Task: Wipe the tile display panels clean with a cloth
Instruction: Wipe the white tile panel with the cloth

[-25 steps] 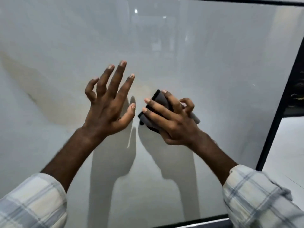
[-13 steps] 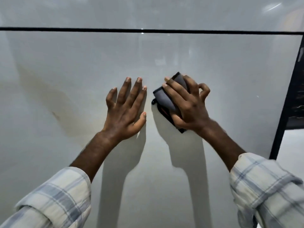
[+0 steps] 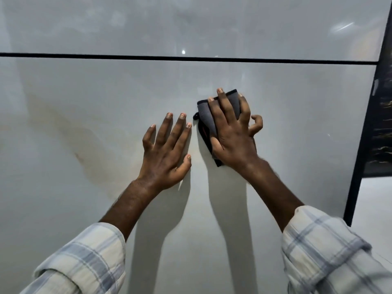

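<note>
Our right hand (image 3: pixel 233 143) presses the folded grey cloth (image 3: pixel 210 115) flat against the lower tile panel (image 3: pixel 297 124), fingers (image 3: pixel 222 102) extended over it. Our left hand (image 3: pixel 165 153) rests beside it, fingers spread, holding nothing.

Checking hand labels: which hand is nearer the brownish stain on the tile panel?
Left. The left hand rests flat on the tile panel just right of the brownish stain; the right hand presses the grey cloth farther right.
</note>
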{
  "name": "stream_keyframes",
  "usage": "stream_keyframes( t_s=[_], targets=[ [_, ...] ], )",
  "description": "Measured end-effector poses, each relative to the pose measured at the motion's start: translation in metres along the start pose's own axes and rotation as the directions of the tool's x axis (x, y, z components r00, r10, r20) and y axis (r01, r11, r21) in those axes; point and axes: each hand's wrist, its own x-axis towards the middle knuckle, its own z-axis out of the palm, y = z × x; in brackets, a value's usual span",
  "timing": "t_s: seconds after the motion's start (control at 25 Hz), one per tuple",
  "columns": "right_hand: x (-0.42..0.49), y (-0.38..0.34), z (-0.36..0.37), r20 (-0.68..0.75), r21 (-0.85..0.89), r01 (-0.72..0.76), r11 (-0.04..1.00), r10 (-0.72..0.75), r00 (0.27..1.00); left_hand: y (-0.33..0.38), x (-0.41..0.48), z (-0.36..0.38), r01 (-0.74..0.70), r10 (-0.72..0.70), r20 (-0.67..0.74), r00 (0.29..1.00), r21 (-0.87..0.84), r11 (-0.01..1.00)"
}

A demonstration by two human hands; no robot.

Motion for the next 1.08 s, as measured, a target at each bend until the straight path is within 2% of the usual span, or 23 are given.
stream_keyframes(
  t_s=[0.12,0.2,0.32,0.36,0.4,0.44,0.48,0.52,0.56,0.6,0.64,0.68,0.72,0.76,0.8,0.88,0.92,0.96,1.0,1.08],
  targets=[
    [-0.002,-0.008,0.004,0.172,0.092,-0.1,0.991,0.083,0.982,0.0,0.001,-0.002,-0.008,0.008,0.013,1.0,0.001,1.0],
    [-0.008,-0.011,0.005,0.078,0.06,-0.03,0.998,0.025,0.997,-0.002,0.001,-0.002,-0.013,0.013,0.012,1.0,0.011,1.0],
    [-0.014,0.018,0.013,-0.111,-0.08,0.253,0.964,-0.26,0.959,-0.006,-0.005,0.0,-0.029,0.029,0.009,1.0,0.021,0.999],
    [-0.008,0.035,0.01,-0.135,-0.101,0.247,0.964,-0.259,0.956,-0.008,-0.006,0.001,-0.052,0.052,0.011,0.999,0.023,0.998],
    [0.0,0.051,0.007,-0.16,-0.092,0.149,0.985,-0.162,0.974,-0.009,-0.005,0.001,-0.066,0.065,0.016,0.998,0.026,0.997],
    [0.009,0.061,0.002,-0.208,-0.052,-0.03,0.998,0.019,0.978,-0.008,-0.004,0.001,-0.064,0.063,0.022,0.998,0.032,0.997],
    [0.016,0.061,-0.001,-0.249,0.0,-0.211,0.977,0.205,0.947,-0.007,-0.002,0.0,-0.054,0.053,0.028,0.998,0.031,0.998],
    [0.018,0.052,-0.002,-0.271,0.035,-0.322,0.946,0.319,0.908,-0.005,-0.001,0.0,-0.043,0.042,0.034,0.999,0.029,0.999],
    [0.019,0.037,0.002,-0.285,0.062,-0.329,0.942,0.333,0.899,-0.005,-0.002,0.0,-0.035,0.034,0.039,0.999,0.03,0.999],
    [0.017,0.023,0.007,-0.294,0.062,-0.213,0.975,0.222,0.93,-0.005,-0.003,0.001,-0.032,0.031,0.042,0.999,0.034,0.999],
    [0.013,0.013,0.012,-0.289,0.034,0.005,0.999,0.005,0.957,-0.006,-0.004,0.0,-0.035,0.033,0.042,0.999,0.037,0.999],
    [0.012,0.011,0.013,-0.275,-0.011,0.228,0.974,-0.222,0.936,-0.007,-0.004,-0.001,-0.04,0.038,0.038,0.999,0.039,0.998],
    [0.015,0.019,0.011,-0.268,-0.05,0.362,0.931,-0.362,0.893,-0.008,-0.003,-0.001,-0.047,0.046,0.035,0.998,0.038,0.998],
    [0.021,0.032,0.006,-0.269,-0.074,0.387,0.919,-0.392,0.88,-0.009,-0.003,-0.002,-0.056,0.054,0.041,0.998,0.034,0.998],
    [0.028,0.047,0.003,-0.279,-0.068,0.318,0.946,-0.324,0.904,-0.009,-0.004,-0.002,-0.06,0.058,0.05,0.997,0.033,0.998],
    [0.042,0.069,-0.006,-0.299,0.051,-0.018,0.999,0.033,0.954,-0.006,-0.003,-0.003,-0.042,0.04,0.06,0.997,0.042,0.998],
    [0.046,0.068,-0.009,-0.327,0.09,-0.174,0.981,0.194,0.925,-0.004,-0.003,-0.003,-0.027,0.024,0.065,0.998,0.041,0.999],
    [0.048,0.059,-0.008,-0.352,0.098,-0.236,0.967,0.256,0.901,-0.004,-0.003,-0.003,-0.02,0.017,0.071,0.997,0.04,0.999],
    [0.049,0.046,-0.006,-0.357,0.084,-0.196,0.977,0.213,0.91,-0.004,-0.003,-0.003,-0.022,0.019,0.076,0.997,0.046,0.999],
    [0.048,0.026,0.001,-0.309,0.028,0.059,0.998,-0.048,0.95,-0.002,-0.003,-0.005,-0.031,0.027,0.085,0.996,0.042,0.999]
  ],
)
